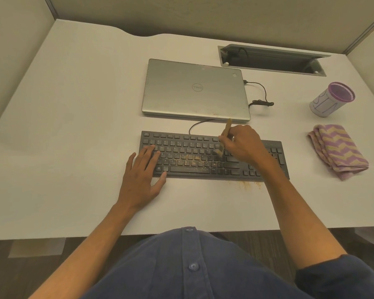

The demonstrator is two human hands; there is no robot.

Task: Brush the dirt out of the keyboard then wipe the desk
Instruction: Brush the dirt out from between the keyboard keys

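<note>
The left hand (143,172) is laid flat on the left end of the black keyboard (212,157), fingers straight and spread over the keys, thumb resting at the keyboard's near edge; nothing is held in it. The keyboard is set on the white desk (73,126), just in front of a closed silver laptop (194,90), with its cable seen running back under the laptop's front edge. Brown dirt (198,161) is scattered over the middle rows of keys, and a further patch is seen on the desk just beyond the keyboard's near edge, right of centre. A small wooden-handled brush (224,138) is gripped by the right hand (243,143), fingers curled round the handle, bristles down and touching the keys right of centre, handle tilted away toward the laptop. Further right, a folded purple-and-tan zigzag cloth (338,151) is lying on the desk, well apart from the keyboard. Behind it a purple-topped cup (330,99) is standing, and an open cable tray (272,60) is recessed in the desk at the back.
</note>
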